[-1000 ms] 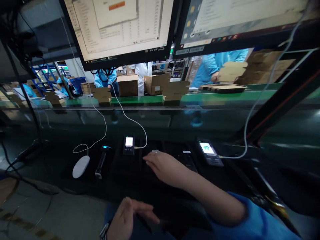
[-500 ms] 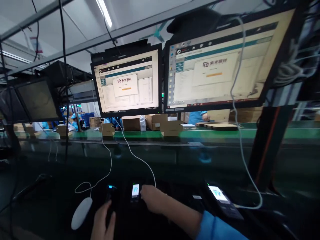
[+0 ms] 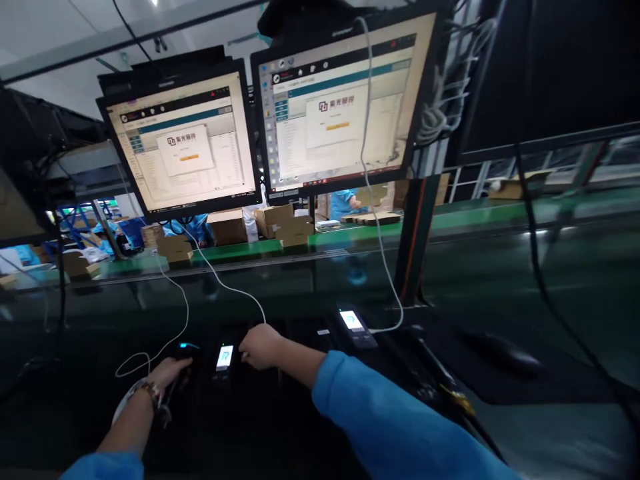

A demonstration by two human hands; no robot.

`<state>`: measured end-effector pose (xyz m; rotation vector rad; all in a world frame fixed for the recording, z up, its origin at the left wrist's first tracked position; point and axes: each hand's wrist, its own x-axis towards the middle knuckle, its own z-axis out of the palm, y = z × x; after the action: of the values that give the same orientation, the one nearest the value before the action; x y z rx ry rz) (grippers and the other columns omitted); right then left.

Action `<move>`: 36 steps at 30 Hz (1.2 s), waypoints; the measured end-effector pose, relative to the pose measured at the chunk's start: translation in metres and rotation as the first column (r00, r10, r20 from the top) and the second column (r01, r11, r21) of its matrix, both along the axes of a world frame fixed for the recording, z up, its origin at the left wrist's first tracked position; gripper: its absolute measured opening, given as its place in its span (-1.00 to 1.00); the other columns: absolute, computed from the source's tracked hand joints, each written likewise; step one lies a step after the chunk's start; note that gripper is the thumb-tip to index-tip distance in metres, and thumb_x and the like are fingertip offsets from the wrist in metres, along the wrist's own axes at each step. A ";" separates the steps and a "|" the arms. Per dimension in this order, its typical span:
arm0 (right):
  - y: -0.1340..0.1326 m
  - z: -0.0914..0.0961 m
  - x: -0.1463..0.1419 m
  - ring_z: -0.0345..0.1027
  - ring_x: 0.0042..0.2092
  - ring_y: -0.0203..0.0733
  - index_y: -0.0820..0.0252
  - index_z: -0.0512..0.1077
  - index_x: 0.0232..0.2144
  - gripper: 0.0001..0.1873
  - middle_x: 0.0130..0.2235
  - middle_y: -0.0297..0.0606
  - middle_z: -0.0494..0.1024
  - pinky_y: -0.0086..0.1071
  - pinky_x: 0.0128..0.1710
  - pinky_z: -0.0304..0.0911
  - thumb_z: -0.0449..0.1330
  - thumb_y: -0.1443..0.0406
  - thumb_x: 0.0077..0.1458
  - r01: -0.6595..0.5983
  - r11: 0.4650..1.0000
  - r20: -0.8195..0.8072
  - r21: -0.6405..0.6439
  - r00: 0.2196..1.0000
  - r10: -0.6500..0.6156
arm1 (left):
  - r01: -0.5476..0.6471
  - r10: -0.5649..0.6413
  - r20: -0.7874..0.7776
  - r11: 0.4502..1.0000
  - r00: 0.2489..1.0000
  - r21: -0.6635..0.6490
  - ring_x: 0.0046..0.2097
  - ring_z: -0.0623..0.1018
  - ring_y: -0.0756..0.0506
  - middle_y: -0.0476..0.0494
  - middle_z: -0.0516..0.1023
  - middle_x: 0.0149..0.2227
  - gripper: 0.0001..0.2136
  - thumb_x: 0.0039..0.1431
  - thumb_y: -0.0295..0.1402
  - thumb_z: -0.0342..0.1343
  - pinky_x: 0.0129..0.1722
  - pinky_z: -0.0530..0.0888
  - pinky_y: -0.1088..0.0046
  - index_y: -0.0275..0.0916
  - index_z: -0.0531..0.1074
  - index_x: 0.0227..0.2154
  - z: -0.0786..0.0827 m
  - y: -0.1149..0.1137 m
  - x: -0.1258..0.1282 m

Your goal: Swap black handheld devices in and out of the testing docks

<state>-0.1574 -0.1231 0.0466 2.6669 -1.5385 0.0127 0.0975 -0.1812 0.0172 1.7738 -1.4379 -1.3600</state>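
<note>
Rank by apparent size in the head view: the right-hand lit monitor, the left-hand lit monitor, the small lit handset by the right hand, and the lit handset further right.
1. Right-hand lit monitor; it may simply hang nearer.
2. Left-hand lit monitor.
3. The small lit handset by the right hand and the lit handset further right look alike; unranked.

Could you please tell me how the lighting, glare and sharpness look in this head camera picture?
Head view: the bench is very dark, so the left hand and right hand are dim; the two monitors are bright and slightly washed out; straight edges bow near the borders; the lit phone glows.
</note>
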 end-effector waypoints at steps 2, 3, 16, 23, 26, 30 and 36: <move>-0.002 0.006 -0.018 0.36 -0.27 -0.11 0.22 0.49 -0.31 -0.87 -0.32 -0.21 0.49 -0.33 -0.32 0.20 0.16 0.36 0.05 0.021 0.995 0.082 -0.096 0.997 -0.013 | -0.068 0.065 -0.078 0.997 0.995 -0.032 -0.52 0.41 0.03 -0.05 0.41 -0.50 -0.80 0.15 -0.30 0.07 -0.51 0.32 0.53 -0.37 0.35 -0.44 0.026 0.008 -0.007; -0.003 0.011 -0.027 0.35 -0.27 -0.12 0.25 0.48 -0.28 -0.84 -0.31 -0.20 0.48 -0.32 -0.28 0.19 0.14 0.38 0.07 0.035 0.987 0.133 -0.156 0.991 -0.014 | -0.082 0.075 -0.127 0.995 0.989 -0.052 -0.50 0.40 0.07 -0.02 0.41 -0.46 -0.83 0.19 -0.32 0.04 -0.49 0.33 0.56 -0.36 0.34 -0.39 0.040 0.014 -0.013; -0.005 -0.019 -0.094 0.23 -0.24 -0.10 0.33 0.48 -0.21 -0.65 -0.27 -0.06 0.39 -0.22 -0.23 0.18 -0.07 0.28 0.26 0.397 0.668 0.665 -0.630 0.720 0.199 | 0.187 -0.187 -0.269 0.982 0.945 -0.026 -0.57 0.39 0.08 -0.05 0.42 -0.40 -0.86 0.25 -0.36 -0.05 -0.50 0.30 0.51 -0.36 0.28 -0.27 0.073 0.087 -0.133; -0.009 -0.038 -0.107 0.25 -0.25 -0.11 0.34 0.48 -0.20 -0.63 -0.29 -0.08 0.40 -0.23 -0.24 0.20 -0.07 0.23 0.27 0.472 0.684 0.758 -0.557 0.625 0.186 | 0.223 -0.212 -0.235 0.974 0.949 0.023 -0.56 0.39 0.08 -0.03 0.39 -0.41 -0.87 0.26 -0.35 -0.06 -0.49 0.30 0.50 -0.35 0.23 -0.29 0.071 0.086 -0.146; -0.011 -0.040 -0.108 0.26 -0.25 -0.10 0.33 0.48 -0.21 -0.62 -0.29 -0.09 0.41 -0.21 -0.24 0.21 -0.06 0.20 0.26 0.477 0.697 0.777 -0.535 0.601 0.186 | 0.252 -0.239 -0.224 0.967 0.945 0.029 -0.56 0.38 0.10 -0.01 0.37 -0.42 -0.87 0.28 -0.37 -0.10 -0.50 0.29 0.52 -0.36 0.24 -0.31 0.071 0.087 -0.153; -0.010 -0.040 -0.108 0.27 -0.27 -0.09 0.33 0.49 -0.23 -0.61 -0.31 -0.08 0.43 -0.19 -0.25 0.23 -0.05 0.19 0.25 0.474 0.704 0.794 -0.529 0.569 0.214 | 0.259 -0.250 -0.206 0.966 0.946 0.020 -0.56 0.40 0.10 -0.02 0.38 -0.40 -0.87 0.27 -0.38 -0.09 -0.51 0.31 0.53 -0.35 0.25 -0.31 0.072 0.089 -0.158; 0.000 -0.033 -0.110 0.37 -0.23 -0.11 0.29 0.49 -0.25 -0.63 -0.26 -0.08 0.48 -0.24 -0.23 0.32 -0.03 0.17 0.24 0.465 0.722 0.828 -0.512 0.492 0.270 | 0.223 -0.228 -0.100 0.973 0.969 -0.054 -0.52 0.44 0.05 -0.04 0.42 -0.41 -0.84 0.25 -0.32 -0.04 -0.51 0.34 0.52 -0.34 0.31 -0.28 0.079 0.068 -0.117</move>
<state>-0.2675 -0.1227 0.0132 1.8761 -1.3612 1.8331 -0.0199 -0.1133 0.0963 1.5239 -1.6365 -1.4997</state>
